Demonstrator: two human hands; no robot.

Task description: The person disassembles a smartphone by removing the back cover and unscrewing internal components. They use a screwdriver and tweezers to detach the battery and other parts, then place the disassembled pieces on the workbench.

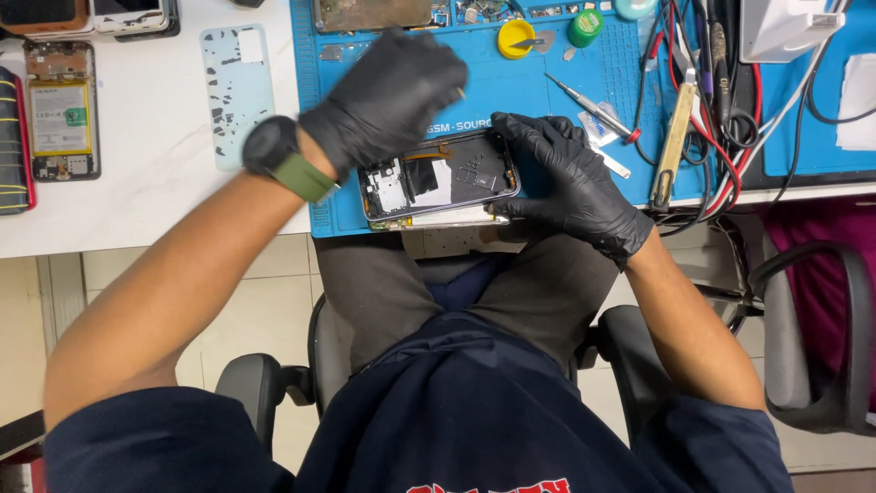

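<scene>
Nearest you, your lap and dark blue shirt fill the bottom of the view, with the black office chair (274, 388) under you. Just past your knees, at the near edge of the blue repair mat (511, 87), lies an opened smartphone (440, 179) with its back off — boards and dark shielding showing, long side running left to right. Your right hand (570, 178), in a black glove, rests on the phone's right end, its fingers (520, 137) curled over the top right corner and the thumb against the near edge, pinning the phone to the mat. Your left hand (388, 91), also gloved, hovers over the phone's upper left part; it is blurred, the fingers loosely bunched, and you cannot tell whether they pinch anything. A black watch on a green strap (285, 155) sits on that wrist.

Right of your right hand lie a thin screwdriver (593, 110) and a brush with a yellowish handle (673, 146), beside a tangle of red and black cables (730, 137). Left of the mat, on the white table (137, 201), rest a pale phone back cover (239, 91) and another opened phone showing its battery (62, 114). Farther back on the mat stand a small yellow pot (516, 38) and a green-capped one (585, 27).
</scene>
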